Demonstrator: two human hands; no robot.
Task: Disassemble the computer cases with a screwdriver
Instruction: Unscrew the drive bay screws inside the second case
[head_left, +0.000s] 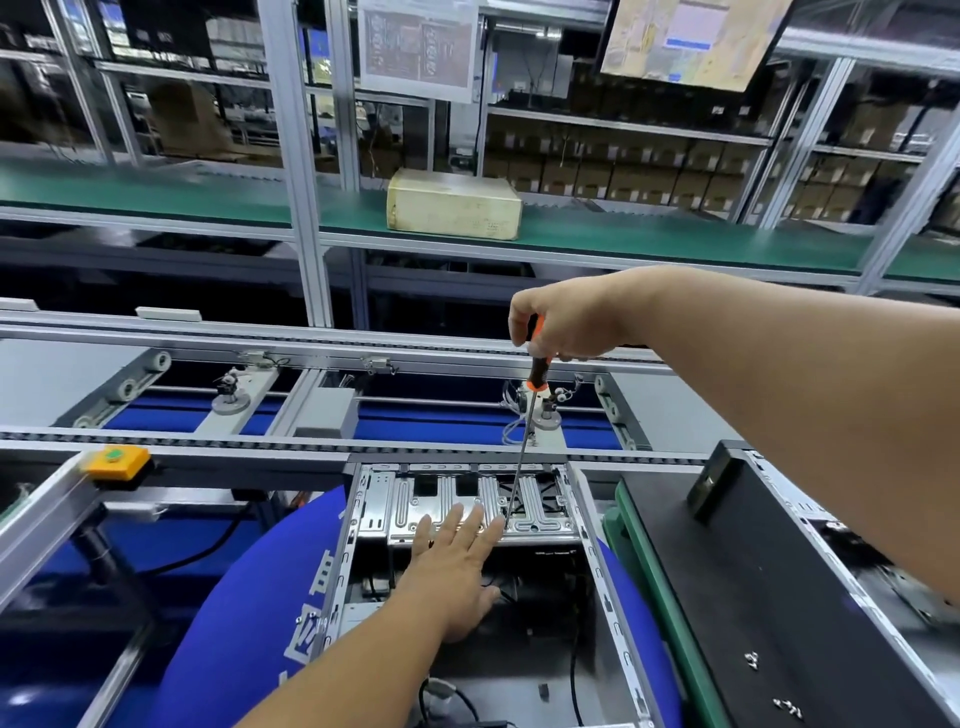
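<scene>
Orange-and-black long-shaft screwdriver (535, 364): my right hand (566, 325) grips its handle.
Silver steel drive cage (447, 499): my left hand (457, 561) presses flat, fingers spread.
Tip: I should keep the shaft plumb, beside my fingertips (496, 525).

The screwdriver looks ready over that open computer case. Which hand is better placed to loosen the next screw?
The right hand, probably. It grips the screwdriver by the handle, its tip down on the metal drive bracket. The left hand lies flat with straight fingers on the bracket, holding no tool, steadying the computer case.
</scene>
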